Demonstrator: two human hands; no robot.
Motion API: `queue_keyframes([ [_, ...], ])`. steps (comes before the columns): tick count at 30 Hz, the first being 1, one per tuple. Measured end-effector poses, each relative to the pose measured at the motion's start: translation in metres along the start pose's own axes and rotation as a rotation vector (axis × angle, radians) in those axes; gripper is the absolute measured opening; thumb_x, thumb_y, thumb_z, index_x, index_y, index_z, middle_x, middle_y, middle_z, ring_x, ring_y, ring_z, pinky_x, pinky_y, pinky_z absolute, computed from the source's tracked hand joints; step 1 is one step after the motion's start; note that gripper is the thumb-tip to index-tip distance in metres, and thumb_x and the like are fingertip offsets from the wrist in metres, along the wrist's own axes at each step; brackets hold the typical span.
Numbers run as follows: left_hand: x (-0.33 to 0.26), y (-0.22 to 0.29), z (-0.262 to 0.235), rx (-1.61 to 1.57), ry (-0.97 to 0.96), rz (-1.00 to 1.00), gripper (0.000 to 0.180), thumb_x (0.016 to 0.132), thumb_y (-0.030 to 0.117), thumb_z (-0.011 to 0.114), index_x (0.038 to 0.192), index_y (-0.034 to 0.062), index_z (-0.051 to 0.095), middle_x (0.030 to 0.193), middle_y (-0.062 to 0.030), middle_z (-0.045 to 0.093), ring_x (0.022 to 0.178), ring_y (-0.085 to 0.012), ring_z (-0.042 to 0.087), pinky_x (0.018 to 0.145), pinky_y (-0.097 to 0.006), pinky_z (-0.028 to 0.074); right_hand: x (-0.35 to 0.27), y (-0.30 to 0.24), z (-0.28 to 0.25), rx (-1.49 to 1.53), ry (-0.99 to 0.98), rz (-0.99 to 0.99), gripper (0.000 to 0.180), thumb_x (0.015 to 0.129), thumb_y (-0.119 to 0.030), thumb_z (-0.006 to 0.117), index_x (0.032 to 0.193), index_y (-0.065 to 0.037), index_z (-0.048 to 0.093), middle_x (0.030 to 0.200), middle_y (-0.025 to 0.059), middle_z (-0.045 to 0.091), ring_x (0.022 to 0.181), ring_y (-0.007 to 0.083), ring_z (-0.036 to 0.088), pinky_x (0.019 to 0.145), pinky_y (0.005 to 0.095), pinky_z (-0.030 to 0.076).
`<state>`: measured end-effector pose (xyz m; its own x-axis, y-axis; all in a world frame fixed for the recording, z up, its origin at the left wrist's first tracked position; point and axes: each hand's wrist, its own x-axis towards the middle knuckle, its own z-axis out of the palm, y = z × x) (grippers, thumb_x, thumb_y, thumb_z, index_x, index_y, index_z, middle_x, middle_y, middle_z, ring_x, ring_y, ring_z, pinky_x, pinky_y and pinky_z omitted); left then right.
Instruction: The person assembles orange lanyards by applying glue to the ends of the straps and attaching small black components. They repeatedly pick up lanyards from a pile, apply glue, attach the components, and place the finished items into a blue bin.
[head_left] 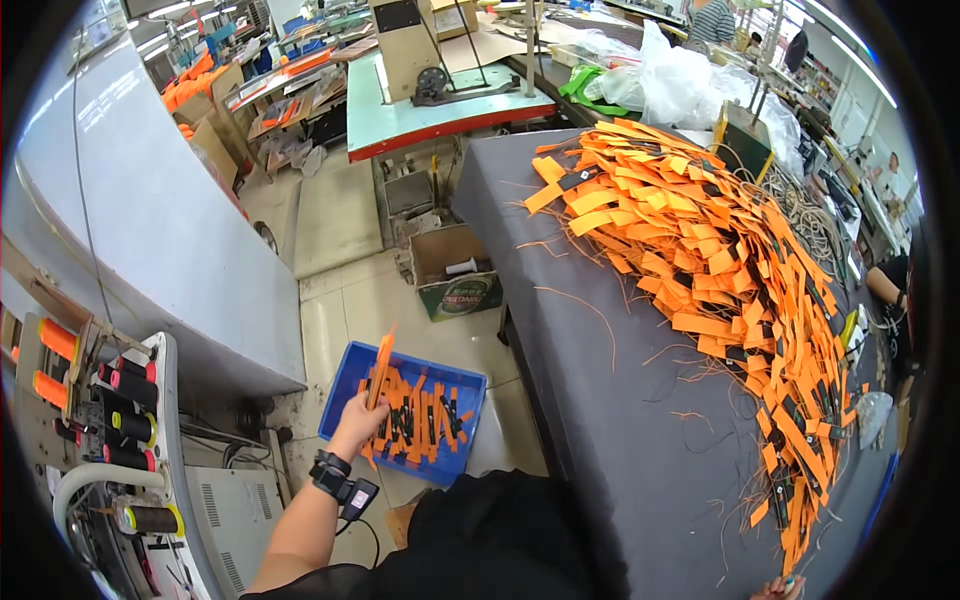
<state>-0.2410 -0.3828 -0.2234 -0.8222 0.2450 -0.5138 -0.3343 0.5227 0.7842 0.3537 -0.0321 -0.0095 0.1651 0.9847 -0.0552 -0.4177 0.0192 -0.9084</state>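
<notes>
My left hand (358, 422) reaches down on the left, its fingers closed round a thin bundle of orange fabric strips (381, 362) that points upward. Below it, a blue plastic bin (468, 380) on the floor holds more orange strips with black parts (425, 420). Only the fingertips of my right hand (774, 590) show, at the lower right edge. They are pinched at the low end of a long heap of orange strips (705, 260) on the grey-covered table (600, 400). A small pale green thing sits at those fingers, too little seen to name.
Thread cones (132, 420) stand on a machine at the left, next to a white panel (160, 200). A cardboard box (455, 290) lies on the floor ahead, before a light green machine table (450, 118). At the far right is another person's arm (884, 285).
</notes>
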Motion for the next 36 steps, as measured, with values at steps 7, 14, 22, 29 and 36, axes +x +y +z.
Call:
queue_keyframes([
  [7,0.049,-0.105,-0.001,0.031,0.301,-0.110,0.073,0.081,0.033,0.081,0.127,-0.0102,0.045,0.118,-0.0230,0.063,0.109,-0.0285,0.063,0.092,-0.038,0.052,0.001,0.001,0.004,-0.007,-0.014,0.012,0.020,0.096,-0.024,0.064,0.082,-0.010,0.061,0.076,0.0025,0.062,0.069,0.0173,0.056,0.066,0.0296,0.044],
  [14,0.039,-0.058,-0.031,-0.321,0.304,-0.115,0.051,0.091,0.015,0.063,0.136,-0.0025,0.044,0.119,-0.0161,0.061,0.106,-0.0247,0.061,0.091,-0.037,0.052,-0.003,0.001,-0.002,0.069,0.067,0.017,0.020,0.097,-0.023,0.063,0.084,-0.008,0.059,0.077,0.0026,0.061,0.069,0.0164,0.054,0.064,0.0282,0.044],
  [22,-0.085,0.241,0.053,0.422,0.040,1.178,0.060,0.084,0.013,0.067,0.140,0.0060,0.048,0.148,-0.0205,0.041,0.141,-0.0382,0.035,0.116,-0.044,0.028,-0.015,-0.010,0.024,0.139,0.023,-0.041,0.020,0.100,-0.021,0.057,0.089,-0.005,0.060,0.074,0.0039,0.059,0.063,0.0138,0.052,0.054,0.0266,0.042],
  [29,-0.158,0.349,0.189,1.013,-0.435,1.691,0.073,0.083,0.036,0.075,0.147,0.0181,0.044,0.160,-0.0239,0.021,0.147,-0.0486,0.013,0.113,-0.067,0.018,-0.014,-0.004,0.002,0.076,0.104,-0.241,0.022,0.102,-0.032,0.056,0.090,-0.013,0.053,0.066,-0.0021,0.046,0.052,0.0083,0.047,0.045,0.0227,0.038],
  [36,-0.109,0.372,0.315,1.259,-0.158,1.983,0.089,0.072,0.047,0.081,0.148,0.0224,0.043,0.159,-0.0145,0.029,0.149,-0.0354,0.021,0.106,-0.077,0.018,-0.027,-0.013,0.031,0.030,0.001,-0.254,0.021,0.099,-0.022,0.055,0.087,-0.006,0.053,0.062,0.0072,0.055,0.049,0.0174,0.054,0.042,0.0285,0.044],
])
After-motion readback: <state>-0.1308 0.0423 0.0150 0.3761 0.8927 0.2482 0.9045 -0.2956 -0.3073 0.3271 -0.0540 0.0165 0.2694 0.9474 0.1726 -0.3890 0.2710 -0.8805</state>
